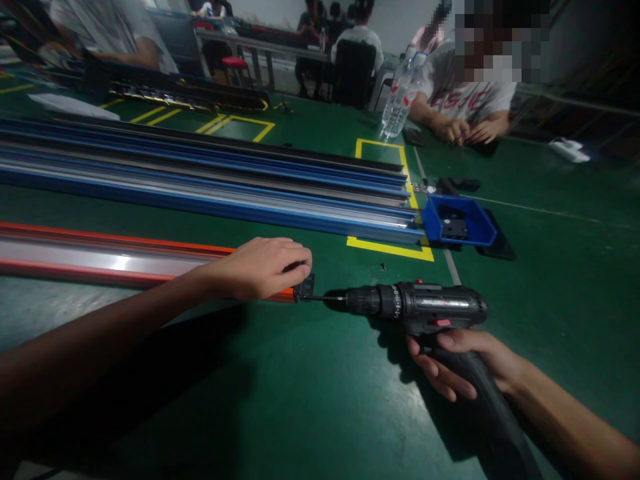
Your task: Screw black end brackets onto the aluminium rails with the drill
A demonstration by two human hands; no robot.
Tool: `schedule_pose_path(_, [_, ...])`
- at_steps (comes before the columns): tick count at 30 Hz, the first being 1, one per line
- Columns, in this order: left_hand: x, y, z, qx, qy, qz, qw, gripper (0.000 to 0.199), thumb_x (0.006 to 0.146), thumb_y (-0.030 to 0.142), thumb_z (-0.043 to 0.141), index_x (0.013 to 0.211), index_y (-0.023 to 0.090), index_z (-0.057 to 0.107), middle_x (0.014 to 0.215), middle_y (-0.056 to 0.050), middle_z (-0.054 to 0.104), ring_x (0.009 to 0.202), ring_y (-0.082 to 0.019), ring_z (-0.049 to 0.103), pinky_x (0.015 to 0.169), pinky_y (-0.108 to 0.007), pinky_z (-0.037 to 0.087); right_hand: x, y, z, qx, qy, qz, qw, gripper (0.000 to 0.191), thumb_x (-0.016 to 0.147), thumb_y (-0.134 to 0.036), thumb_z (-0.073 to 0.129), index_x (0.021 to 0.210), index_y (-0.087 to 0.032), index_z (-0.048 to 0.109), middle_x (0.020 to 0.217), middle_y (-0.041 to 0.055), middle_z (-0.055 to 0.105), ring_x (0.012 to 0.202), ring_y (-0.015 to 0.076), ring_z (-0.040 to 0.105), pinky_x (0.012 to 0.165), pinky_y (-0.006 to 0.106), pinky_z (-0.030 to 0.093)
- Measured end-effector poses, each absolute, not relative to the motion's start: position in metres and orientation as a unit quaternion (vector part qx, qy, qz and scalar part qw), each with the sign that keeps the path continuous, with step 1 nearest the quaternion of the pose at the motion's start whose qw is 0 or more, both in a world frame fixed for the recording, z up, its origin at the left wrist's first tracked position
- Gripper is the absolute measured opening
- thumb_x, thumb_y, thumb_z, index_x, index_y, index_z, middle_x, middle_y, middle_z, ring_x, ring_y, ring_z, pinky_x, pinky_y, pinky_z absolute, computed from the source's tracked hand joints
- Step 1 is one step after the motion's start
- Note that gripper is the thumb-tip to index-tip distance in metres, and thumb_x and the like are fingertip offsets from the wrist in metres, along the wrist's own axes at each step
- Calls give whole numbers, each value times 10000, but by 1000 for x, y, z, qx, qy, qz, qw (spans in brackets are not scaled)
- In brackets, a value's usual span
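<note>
My right hand (465,363) is wrapped around the grip of a black cordless drill (425,303), which points left. Its long thin bit reaches the dark end cap (306,287) at the right end of an orange and silver metal profile (115,260). My left hand (267,267) is closed over that end of the profile, fingers curled near the cap. The hand covers part of the profile, and where the bit tip meets the cap is too small to make out.
Long blue and black profiles (240,193) lie behind on the green table (320,400). At their right end is a blue bin (480,230) with dark parts. Water bottles (400,100) stand farther back, where a co-worker's hands (465,132) rest on the table.
</note>
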State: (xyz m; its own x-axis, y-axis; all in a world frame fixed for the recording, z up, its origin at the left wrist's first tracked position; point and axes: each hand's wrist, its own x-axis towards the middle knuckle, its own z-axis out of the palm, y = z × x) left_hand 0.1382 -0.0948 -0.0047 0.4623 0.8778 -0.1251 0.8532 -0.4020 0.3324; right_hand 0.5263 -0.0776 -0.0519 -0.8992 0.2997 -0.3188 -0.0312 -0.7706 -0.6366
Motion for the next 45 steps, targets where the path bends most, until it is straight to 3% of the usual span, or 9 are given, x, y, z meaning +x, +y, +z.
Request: schedule_pose_path(45, [138,-95,-4,839,514,36,174,373,1034,457,347,1030,247,655,989,-31,682,939,-209,594,747,-327,362,526,-77,-51,-214,-331,915,83,316,918,-352,659,1087,-100,748,803,68,695,406,53,533,564,235,575])
